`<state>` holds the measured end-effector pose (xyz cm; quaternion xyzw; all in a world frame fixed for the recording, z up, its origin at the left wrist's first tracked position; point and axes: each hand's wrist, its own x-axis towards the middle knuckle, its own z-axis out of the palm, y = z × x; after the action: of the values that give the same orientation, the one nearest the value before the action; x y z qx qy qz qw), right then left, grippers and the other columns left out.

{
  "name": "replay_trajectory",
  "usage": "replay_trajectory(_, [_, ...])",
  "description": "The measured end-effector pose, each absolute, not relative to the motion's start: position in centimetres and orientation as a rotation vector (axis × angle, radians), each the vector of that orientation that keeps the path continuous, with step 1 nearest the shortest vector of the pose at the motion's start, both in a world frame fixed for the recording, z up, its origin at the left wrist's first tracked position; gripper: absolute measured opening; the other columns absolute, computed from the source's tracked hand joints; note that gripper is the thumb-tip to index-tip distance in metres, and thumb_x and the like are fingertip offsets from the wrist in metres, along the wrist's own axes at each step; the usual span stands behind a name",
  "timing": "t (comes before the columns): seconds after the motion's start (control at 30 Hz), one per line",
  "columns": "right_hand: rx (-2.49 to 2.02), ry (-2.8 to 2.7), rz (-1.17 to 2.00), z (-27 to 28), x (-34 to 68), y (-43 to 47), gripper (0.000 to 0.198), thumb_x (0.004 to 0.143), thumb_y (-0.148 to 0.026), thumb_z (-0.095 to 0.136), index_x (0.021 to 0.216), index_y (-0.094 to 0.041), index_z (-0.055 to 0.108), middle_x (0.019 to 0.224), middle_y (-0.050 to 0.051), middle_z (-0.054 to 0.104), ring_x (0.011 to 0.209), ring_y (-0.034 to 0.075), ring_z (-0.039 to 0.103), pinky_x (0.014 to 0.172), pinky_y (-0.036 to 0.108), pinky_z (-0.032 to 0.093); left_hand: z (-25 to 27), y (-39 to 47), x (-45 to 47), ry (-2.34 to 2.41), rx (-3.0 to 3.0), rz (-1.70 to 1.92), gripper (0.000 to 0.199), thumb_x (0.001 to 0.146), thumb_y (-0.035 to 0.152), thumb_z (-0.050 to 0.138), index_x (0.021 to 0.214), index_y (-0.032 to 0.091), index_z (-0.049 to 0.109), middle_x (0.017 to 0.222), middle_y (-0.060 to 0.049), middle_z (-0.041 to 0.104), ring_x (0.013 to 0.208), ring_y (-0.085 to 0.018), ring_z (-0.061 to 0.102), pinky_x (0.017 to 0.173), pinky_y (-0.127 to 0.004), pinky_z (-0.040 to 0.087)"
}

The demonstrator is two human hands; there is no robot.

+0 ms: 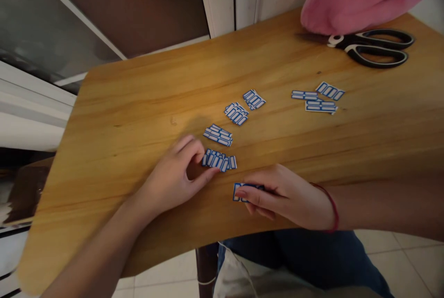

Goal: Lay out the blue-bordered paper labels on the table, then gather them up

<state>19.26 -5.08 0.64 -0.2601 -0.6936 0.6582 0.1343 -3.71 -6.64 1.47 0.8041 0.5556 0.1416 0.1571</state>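
My right hand pinches a small stack of blue-bordered white label pieces between thumb and fingers, just above the table's near edge. To its left, my left hand rests on the table with thumb and index finger apart. Its thumb tip touches the lower edge of the nearest pile of label pieces, and its curled index finger is at that pile's left side. Farther back lie a second pile of labels, a third pile of labels and a fourth pile of labels.
On the wooden table, more label pieces lie loosely to the right. Black-handled scissors lie at the back right, beside a pink cloth item. A dark panelled door or window borders the table's far side.
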Motion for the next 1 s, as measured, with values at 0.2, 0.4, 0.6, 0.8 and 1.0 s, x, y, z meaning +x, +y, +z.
replay_trajectory(0.2, [-0.756,-1.901,1.97,0.3,19.3,-5.2,0.043,0.093,-0.044,0.045,0.063,-0.014,0.052,0.046,-0.005,0.047,0.042,0.004,0.042,0.044,0.015,0.032,0.8,-7.0,-3.2,1.358,2.55,0.5,0.031,0.083,0.03,0.061,0.114,0.026,0.055,0.108,-0.004,0.056,0.102,-0.02,0.048,0.089,-0.035,0.041])
replay_trajectory(0.4, [-0.743,-1.648,2.078,-0.2,18.8,-5.3,0.049,0.094,-0.051,0.037,0.063,-0.014,0.047,0.049,-0.003,0.046,0.041,0.004,0.04,0.04,0.017,0.028,0.2,-6.2,-3.7,1.219,2.584,0.541,0.026,0.087,0.023,0.057,0.111,0.029,0.064,0.107,-0.002,0.06,0.099,-0.016,0.049,0.087,-0.031,0.044])
replay_trajectory(0.6, [-0.745,-1.517,2.098,-0.3,18.1,-5.0,0.05,0.092,-0.055,0.04,0.065,-0.014,0.048,0.054,-0.003,0.047,0.039,0.004,0.04,0.038,0.018,0.027,0.0,-5.6,-4.5,1.287,2.61,0.622,0.021,0.085,0.025,0.059,0.104,0.028,0.068,0.1,-0.003,0.06,0.096,-0.016,0.05,0.087,-0.033,0.043])
replay_trajectory(0.8, [-0.795,-1.782,1.897,-0.8,18.1,-4.5,0.057,0.092,-0.059,0.035,0.055,-0.016,0.043,0.037,-0.005,0.036,0.032,0.004,0.031,0.037,0.02,0.023,0.4,-5.7,-4.8,1.32,2.547,0.664,0.019,0.083,0.028,0.061,0.102,0.025,0.066,0.099,-0.004,0.061,0.096,-0.018,0.052,0.088,-0.036,0.042])
replay_trajectory(1.0, [-0.922,-1.788,1.245,2.3,21.9,2.3,0.041,0.093,-0.047,0.043,0.079,-0.012,0.061,0.046,-0.004,0.046,0.041,0.005,0.037,0.044,0.019,0.026,0.4,-6.1,-5.5,1.495,2.353,0.926,0.02,0.088,0.029,0.052,0.104,0.02,0.059,0.091,-0.004,0.059,0.087,-0.016,0.051,0.077,-0.031,0.043])
